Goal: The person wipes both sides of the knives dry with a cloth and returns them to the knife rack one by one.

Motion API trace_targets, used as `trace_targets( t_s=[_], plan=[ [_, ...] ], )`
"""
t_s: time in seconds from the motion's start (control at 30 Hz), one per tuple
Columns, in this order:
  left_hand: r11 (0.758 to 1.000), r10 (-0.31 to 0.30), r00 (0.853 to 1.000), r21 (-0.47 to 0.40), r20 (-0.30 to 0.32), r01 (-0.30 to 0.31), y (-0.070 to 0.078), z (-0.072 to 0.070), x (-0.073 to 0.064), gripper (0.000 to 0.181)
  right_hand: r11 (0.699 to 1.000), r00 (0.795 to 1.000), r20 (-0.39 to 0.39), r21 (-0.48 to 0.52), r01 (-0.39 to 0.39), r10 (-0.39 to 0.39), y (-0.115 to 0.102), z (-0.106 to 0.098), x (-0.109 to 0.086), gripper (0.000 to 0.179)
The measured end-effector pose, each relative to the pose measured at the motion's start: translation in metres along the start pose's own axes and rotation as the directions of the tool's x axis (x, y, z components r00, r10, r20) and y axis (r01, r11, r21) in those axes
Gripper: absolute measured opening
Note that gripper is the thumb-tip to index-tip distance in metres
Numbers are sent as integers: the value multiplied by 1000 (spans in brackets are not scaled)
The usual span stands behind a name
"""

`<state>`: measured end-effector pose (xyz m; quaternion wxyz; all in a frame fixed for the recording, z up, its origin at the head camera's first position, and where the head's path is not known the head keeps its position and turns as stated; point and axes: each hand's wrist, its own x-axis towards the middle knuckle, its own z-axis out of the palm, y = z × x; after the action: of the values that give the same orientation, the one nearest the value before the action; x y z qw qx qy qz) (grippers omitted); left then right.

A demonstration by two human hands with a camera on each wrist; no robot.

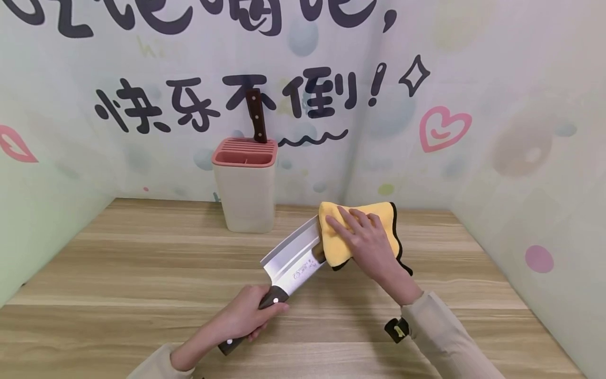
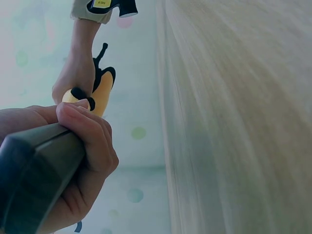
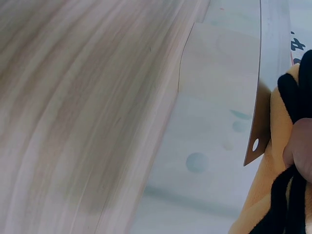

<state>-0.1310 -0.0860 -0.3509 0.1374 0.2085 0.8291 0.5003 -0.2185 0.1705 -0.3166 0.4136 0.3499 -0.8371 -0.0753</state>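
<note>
A cleaver (image 1: 295, 258) with a broad shiny blade and a dark riveted handle is held slanting above the table, its blade pointing up and right. My left hand (image 1: 243, 313) grips the handle, fingers wrapped round it; the left wrist view shows the handle butt (image 2: 41, 168) close up. My right hand (image 1: 371, 252) holds a yellow cloth (image 1: 337, 247) with black edging over the blade's far end, fingers on top. In the right wrist view the thumb (image 3: 300, 151) presses the cloth from the other side. A blade corner with a hole (image 3: 262, 117) shows beside the cloth.
Behind the cleaver, a white knife holder (image 1: 246, 200) with a pink slotted top stands near the back wall. A brown-handled knife (image 1: 256, 116) is upright in it. The wood-grain table (image 1: 118, 284) meets printed walls at the back and sides.
</note>
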Motion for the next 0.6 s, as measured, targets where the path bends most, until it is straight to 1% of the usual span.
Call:
trace_targets(
  t_s=[0.13,0.33,0.6],
  plan=[
    [1000,-3,1000,13,-4,3,0,-2,-1,31,1000,1000,4,8,-1,1,0,0,-2,57],
    [999,-10,999,38,-32,11,0,-5,-1,32,1000,1000,-3,14,0,0,0,1,-7,56],
    [999,-18,999,27,-40,19,-1,-7,-2,33,1000,1000,-16,11,6,-6,-1,3,-11,57]
  ],
)
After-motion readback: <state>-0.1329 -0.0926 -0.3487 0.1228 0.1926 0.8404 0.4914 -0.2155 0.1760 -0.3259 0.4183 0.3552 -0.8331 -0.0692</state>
